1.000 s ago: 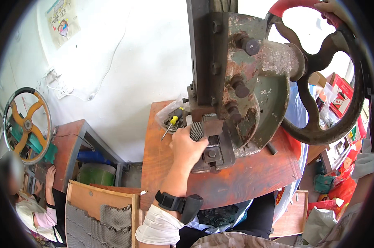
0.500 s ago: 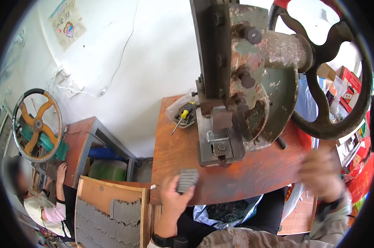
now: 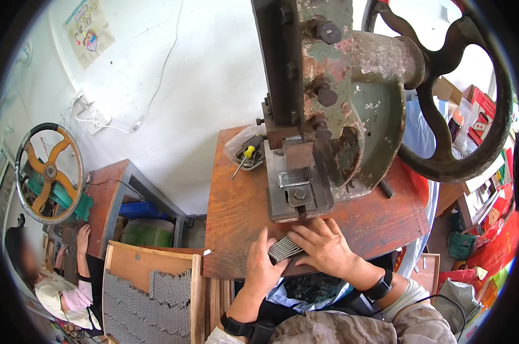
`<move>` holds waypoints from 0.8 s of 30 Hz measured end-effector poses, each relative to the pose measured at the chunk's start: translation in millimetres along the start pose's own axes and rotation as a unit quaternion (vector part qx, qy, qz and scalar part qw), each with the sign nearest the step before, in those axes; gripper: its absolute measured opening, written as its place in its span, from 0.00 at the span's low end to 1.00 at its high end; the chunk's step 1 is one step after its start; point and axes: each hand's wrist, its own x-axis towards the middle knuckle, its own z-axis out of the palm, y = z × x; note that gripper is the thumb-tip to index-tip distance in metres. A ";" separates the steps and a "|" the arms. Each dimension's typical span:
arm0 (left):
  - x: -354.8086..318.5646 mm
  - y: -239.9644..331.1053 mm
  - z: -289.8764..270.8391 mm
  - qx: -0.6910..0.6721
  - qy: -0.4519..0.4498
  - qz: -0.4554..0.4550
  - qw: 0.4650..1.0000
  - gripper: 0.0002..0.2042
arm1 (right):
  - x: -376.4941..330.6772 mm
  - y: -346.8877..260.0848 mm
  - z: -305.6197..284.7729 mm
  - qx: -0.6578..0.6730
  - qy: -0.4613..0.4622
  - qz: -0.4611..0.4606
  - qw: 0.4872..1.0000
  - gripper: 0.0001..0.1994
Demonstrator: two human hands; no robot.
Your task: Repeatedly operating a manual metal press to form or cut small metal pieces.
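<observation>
Just in front of the hand press (image 3: 331,114), at the table's near edge, a small stack of thin grey ridged strips (image 3: 284,249) lies between my hands. My left hand (image 3: 261,268) is closed round its left end, thumb and fingers on either side. My right hand (image 3: 329,251) has its thumb and fingertips on the right end. Beyond them is the press's steel die base (image 3: 300,202), with a bolt at its front and a shiny plate under the punch. In my lap, a plastic bag (image 3: 279,295) holds dark small parts, partly hidden by my forearms.
A wooden box (image 3: 197,298) of grey strips in rows stands left. Behind the press base, a plastic tray (image 3: 232,150) holds a yellow-handled screwdriver (image 3: 248,152). The large handwheel (image 3: 494,155) is right. Another person sits far left by a second wheel (image 3: 50,172).
My right hand has come in from the far right, below the handwheel, to the stack. My left hand has shifted right with the stack, which is now tilted. The view has shifted slightly.
</observation>
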 end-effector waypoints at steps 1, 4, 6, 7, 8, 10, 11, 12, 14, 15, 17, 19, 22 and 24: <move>0.9 0.3 -2.5 0.017 -0.017 0.018 1.000 0.40 | -1.3 0.9 0.1 0.019 0.032 0.021 0.999 0.34; 13.3 34.3 -5.2 0.230 -0.028 0.116 0.966 0.35 | -6.4 10.3 4.3 0.107 0.040 0.036 0.993 0.32; 16.5 32.6 10.8 0.264 -0.029 0.126 0.956 0.31 | -13.9 19.7 2.5 0.164 0.082 0.050 0.982 0.31; 19.4 26.1 17.7 0.272 -0.016 0.127 0.954 0.30 | -17.2 23.5 1.7 0.221 0.124 0.061 0.965 0.30; 19.7 21.9 21.0 0.280 -0.003 0.128 0.951 0.29 | -19.8 25.2 1.1 0.226 0.126 0.062 0.964 0.30; 11.4 21.5 14.4 0.250 0.037 0.149 0.956 0.24 | -23.4 27.6 0.7 0.254 0.137 0.078 0.954 0.27; 4.2 29.1 6.1 -0.039 0.029 -0.028 0.998 0.21 | -22.2 27.4 0.0 0.262 0.151 0.074 0.950 0.23; -2.6 35.2 -3.0 -0.322 0.021 -0.204 0.924 0.18 | -23.4 27.7 -0.4 0.268 0.153 0.075 0.948 0.23; -13.0 33.6 -25.3 -0.681 -0.039 -0.280 0.675 0.23 | -24.9 29.5 0.2 0.261 0.147 0.073 0.951 0.21; -17.5 36.2 -31.7 -0.711 -0.043 -0.283 0.642 0.24 | -24.3 30.5 1.7 0.259 0.153 0.072 0.951 0.19; -33.5 38.9 -37.8 -0.737 -0.036 -0.293 0.607 0.25 | -23.8 31.2 2.0 0.259 0.151 0.065 0.952 0.19; -51.0 31.9 -34.3 -0.769 -0.069 -0.295 0.563 0.25 | -22.4 32.9 3.9 0.265 0.144 0.063 0.951 0.18; -67.7 22.2 -19.8 -0.765 -0.088 -0.336 0.543 0.26 | -21.8 35.4 6.3 0.265 0.154 0.064 0.950 0.16; -83.3 12.7 -6.0 -0.756 -0.111 -0.342 0.547 0.23 | -22.0 35.7 5.1 0.264 0.161 0.060 0.949 0.15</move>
